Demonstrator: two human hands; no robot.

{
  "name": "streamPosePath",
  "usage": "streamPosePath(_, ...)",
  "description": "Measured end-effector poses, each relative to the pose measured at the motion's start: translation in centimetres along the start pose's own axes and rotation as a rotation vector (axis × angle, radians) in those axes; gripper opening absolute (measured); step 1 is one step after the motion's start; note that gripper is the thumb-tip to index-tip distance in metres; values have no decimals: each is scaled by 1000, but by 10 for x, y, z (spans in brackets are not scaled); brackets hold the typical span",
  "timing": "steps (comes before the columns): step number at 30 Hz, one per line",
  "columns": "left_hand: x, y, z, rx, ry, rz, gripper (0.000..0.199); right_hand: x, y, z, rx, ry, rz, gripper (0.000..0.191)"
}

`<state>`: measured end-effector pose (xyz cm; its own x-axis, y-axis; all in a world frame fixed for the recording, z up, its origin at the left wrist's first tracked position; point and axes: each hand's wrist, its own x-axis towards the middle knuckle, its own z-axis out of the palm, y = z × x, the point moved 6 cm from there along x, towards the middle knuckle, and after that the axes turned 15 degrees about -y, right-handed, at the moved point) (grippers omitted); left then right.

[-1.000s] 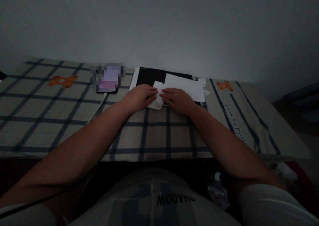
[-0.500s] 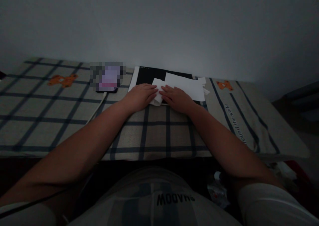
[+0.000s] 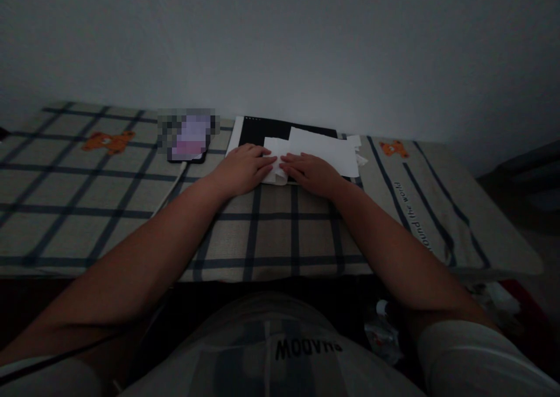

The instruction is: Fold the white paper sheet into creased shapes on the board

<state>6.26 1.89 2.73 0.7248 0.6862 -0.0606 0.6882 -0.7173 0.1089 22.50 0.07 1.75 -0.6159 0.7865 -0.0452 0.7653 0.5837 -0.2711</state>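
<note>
A small folded piece of white paper point(image 3: 275, 146) lies on a flat black notebook-like item point(image 3: 258, 130) with a white left edge. My left hand point(image 3: 245, 168) rests over the paper's left side, fingers stretched out and flat. From the other side, my right hand point(image 3: 311, 172) lays its extended fingertips on the paper's right edge. The fingertips of both hands nearly meet over it. Just beyond my right hand, a larger white sheet point(image 3: 328, 149) covers part of the black item. The undersides of my fingers are hidden.
A phone point(image 3: 190, 140), partly pixelated, lies at the left with a white cable point(image 3: 170, 190) plugged in. Small paper scraps point(image 3: 356, 143) sit right of the sheet. The checked tablecloth point(image 3: 271, 234) reaches the wall point(image 3: 280, 47). A plastic bottle point(image 3: 383, 330) stands below the table edge.
The folded paper lies flatter and straighter, with more of its upper left part showing. My hands have shifted only slightly over it.
</note>
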Motion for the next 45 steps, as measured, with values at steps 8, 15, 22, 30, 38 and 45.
streamPosePath(8,-2,1,-3,-45,27,-58,44,3,1,2,-2,-3,-6,39)
streamPosePath(15,-1,0,1,-4,17,-58,45,1,0,1,-51,-29,3,40)
streamPosePath(22,-1,3,-2,11,26,-43,44,0,1,3,-51,-26,11,41)
streamPosePath(30,5,11,3,-45,-6,78,45,0,-4,2,-118,-55,14,44)
streamPosePath(38,4,11,3,-35,-67,18,44,0,-4,0,-105,5,-11,41)
streamPosePath(45,7,11,4,-28,-84,-26,43,7,16,-3,6,147,23,36)
